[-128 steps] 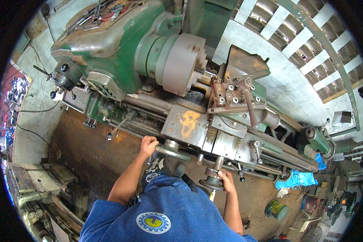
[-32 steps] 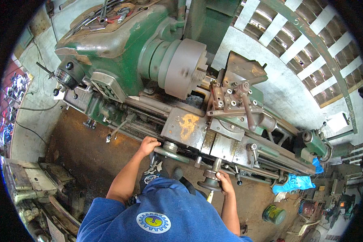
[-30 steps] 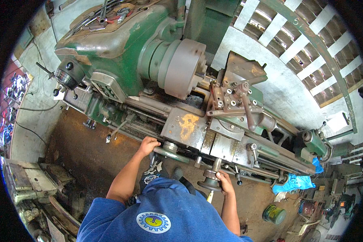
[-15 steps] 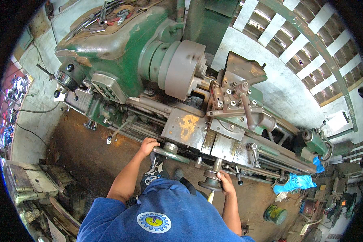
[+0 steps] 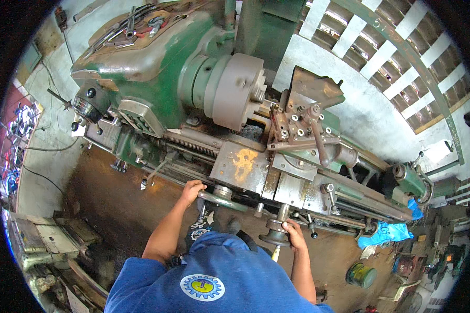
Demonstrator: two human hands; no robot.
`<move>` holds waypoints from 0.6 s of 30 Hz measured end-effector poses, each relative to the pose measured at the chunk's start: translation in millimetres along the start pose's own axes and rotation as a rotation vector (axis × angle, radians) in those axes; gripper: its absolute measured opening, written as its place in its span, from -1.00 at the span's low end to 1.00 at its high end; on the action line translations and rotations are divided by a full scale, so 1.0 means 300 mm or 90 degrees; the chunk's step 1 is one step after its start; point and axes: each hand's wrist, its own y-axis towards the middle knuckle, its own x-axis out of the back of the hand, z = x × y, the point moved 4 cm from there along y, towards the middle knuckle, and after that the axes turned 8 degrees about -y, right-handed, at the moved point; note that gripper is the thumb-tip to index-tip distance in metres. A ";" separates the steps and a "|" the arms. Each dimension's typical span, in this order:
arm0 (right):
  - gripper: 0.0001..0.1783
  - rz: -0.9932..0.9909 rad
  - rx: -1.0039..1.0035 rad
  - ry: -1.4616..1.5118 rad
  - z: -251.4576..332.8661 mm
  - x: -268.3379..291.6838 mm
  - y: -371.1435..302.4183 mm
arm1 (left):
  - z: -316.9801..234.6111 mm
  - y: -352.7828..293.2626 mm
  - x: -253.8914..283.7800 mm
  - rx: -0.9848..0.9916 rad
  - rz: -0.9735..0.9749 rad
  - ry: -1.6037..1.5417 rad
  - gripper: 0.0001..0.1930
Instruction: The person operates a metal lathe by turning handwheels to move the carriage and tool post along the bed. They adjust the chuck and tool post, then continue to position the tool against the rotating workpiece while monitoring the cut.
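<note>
Before me stands a green metal lathe. My left hand (image 5: pixel 194 190) is closed round the left rim of the carriage handwheel (image 5: pixel 222 199). On the cross-slide handwheel (image 5: pixel 274 237), my right hand (image 5: pixel 295 233) curls its fingers over the right side; a pale handle (image 5: pixel 275 254) sticks out below. Both wheels sit on the near side of the carriage (image 5: pixel 240 167), which has a worn yellow patch. Behind it is the tool post (image 5: pixel 300 125) with its long clamping lever (image 5: pixel 319 141). The large grey chuck (image 5: pixel 235 91) is left of the tool post.
Several wrenches (image 5: pixel 130 26) lie on the headstock's top (image 5: pixel 136 57). The tailstock (image 5: pixel 410 180) is at the bed's right end, near a blue plastic bag (image 5: pixel 385 235). A green bucket (image 5: pixel 361 275) stands on the brown floor (image 5: pixel 109 193). Metal blocks (image 5: pixel 47 235) lie at left.
The view has shifted slightly. Both hands stay on their handwheels, and no clear movement of the carriage or tool post shows.
</note>
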 end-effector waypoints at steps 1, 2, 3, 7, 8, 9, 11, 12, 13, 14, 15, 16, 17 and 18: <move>-0.16 -0.009 0.014 -0.021 0.007 -0.003 0.003 | -0.003 -0.001 0.003 -0.009 -0.009 0.017 -0.79; -0.15 0.009 0.026 -0.011 0.011 -0.006 0.001 | -0.003 -0.001 0.009 0.007 -0.018 0.007 -0.80; -0.14 -0.002 0.012 -0.007 0.010 -0.005 0.002 | -0.009 -0.001 0.015 0.019 -0.028 0.018 -0.82; -0.09 -0.011 0.009 -0.013 0.018 -0.008 -0.004 | -0.082 -0.023 0.022 0.023 -0.095 0.220 -0.83; -0.09 -0.013 0.020 0.002 0.023 -0.010 -0.008 | -0.100 -0.039 0.004 0.038 -0.079 0.147 -0.80; -0.11 0.002 0.031 0.008 0.029 -0.015 -0.012 | -0.136 -0.053 -0.021 -0.014 -0.061 0.194 -0.78; -0.16 0.001 0.038 0.009 0.038 -0.014 -0.018 | -0.189 -0.089 -0.081 -0.051 -0.034 0.297 -0.75; -0.20 0.010 0.036 0.000 0.041 -0.015 -0.018 | -0.210 -0.104 -0.115 -0.062 -0.004 0.373 -0.68; -0.21 0.015 0.035 0.001 0.040 -0.017 -0.021 | -0.233 -0.122 -0.145 -0.108 -0.001 0.445 -0.65; -0.22 0.011 0.031 0.000 0.040 -0.017 -0.020 | -0.247 -0.128 -0.159 -0.101 -0.020 0.477 -0.65; -0.23 -0.004 0.035 0.005 0.037 -0.014 -0.022 | -0.262 -0.137 -0.169 -0.131 -0.034 0.485 -0.65; -0.22 -0.013 0.048 -0.010 0.037 -0.015 -0.021 | -0.261 -0.135 -0.172 -0.096 -0.023 0.499 -0.66; -0.22 -0.003 0.035 -0.014 0.023 -0.017 -0.035 | -0.256 -0.147 -0.170 -0.093 -0.014 0.495 -0.67; -0.23 -0.004 0.035 -0.012 0.021 -0.017 -0.033 | -0.249 -0.140 -0.163 -0.071 -0.001 0.501 -0.67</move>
